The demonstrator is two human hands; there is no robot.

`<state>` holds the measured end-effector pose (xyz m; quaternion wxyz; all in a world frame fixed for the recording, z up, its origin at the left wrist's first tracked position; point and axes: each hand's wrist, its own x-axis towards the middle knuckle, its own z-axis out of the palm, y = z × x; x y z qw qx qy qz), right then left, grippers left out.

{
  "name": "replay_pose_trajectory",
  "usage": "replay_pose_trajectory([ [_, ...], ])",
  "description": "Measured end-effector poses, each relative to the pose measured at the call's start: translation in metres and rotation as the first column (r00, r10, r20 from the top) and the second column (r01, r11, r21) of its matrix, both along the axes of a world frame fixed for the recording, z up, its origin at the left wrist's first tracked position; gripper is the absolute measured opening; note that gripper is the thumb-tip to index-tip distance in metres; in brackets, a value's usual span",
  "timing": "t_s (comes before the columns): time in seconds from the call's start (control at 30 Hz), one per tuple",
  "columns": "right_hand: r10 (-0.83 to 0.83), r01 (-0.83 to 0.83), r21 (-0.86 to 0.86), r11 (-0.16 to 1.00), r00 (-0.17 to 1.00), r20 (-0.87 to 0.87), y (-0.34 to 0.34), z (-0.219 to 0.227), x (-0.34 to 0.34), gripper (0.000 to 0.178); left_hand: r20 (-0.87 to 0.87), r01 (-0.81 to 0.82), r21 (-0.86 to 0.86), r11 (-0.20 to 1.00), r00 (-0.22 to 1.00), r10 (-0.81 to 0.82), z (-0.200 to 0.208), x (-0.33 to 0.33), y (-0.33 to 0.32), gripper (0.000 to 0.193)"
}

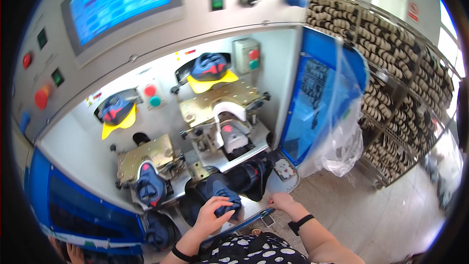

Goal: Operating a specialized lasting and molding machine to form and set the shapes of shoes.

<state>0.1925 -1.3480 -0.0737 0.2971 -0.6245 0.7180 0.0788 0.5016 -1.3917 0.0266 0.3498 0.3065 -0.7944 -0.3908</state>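
My left hand (213,217) is closed over a dark blue shoe upper (221,189) at the front ledge of a machine. My right hand (283,201) is pinched near the ledge's right edge; whatever it may hold is too small to make out. More dark shoe uppers (245,176) lie just beyond my left hand, and another dark blue upper (160,231) rests to its left. On the machine's left station sits a blue upper (150,186) with a pink tongue area. The right station carries a grey form (233,136) under a white curved clamp (229,107).
Two blue-and-red uppers with yellow pieces (209,84) stick out of the back wall. Blue doors (312,102) flank the opening, the right one hung with clear plastic (337,151). A rack of shoe parts (391,44) stands right. Another person's hand (74,253) shows lower left.
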Motion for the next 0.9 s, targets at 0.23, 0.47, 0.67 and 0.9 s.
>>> replay_pose_trajectory([
  [0.23,0.329,-0.009,-0.8,0.601,0.914,0.237,-0.081,0.181,0.026,0.024,-0.01,0.002,0.097,0.995,1.0,-0.001,0.008,0.018,0.003,0.024],
  [0.47,0.127,-0.015,-0.965,0.262,0.992,0.02,-0.292,0.332,0.06,0.04,-0.049,0.038,0.187,0.982,0.998,-0.029,0.025,0.035,0.015,0.024],
  [0.67,0.045,-0.026,-0.933,0.359,0.999,-0.01,-0.287,0.308,0.071,0.036,-0.029,0.067,0.282,0.957,0.998,-0.062,0.01,0.03,0.03,0.021],
  [0.9,0.196,-0.019,-0.979,0.203,0.98,0.022,-0.083,0.18,0.087,0.034,-0.245,0.185,0.679,0.711,0.969,-0.018,-0.009,0.019,0.025,0.023],
])
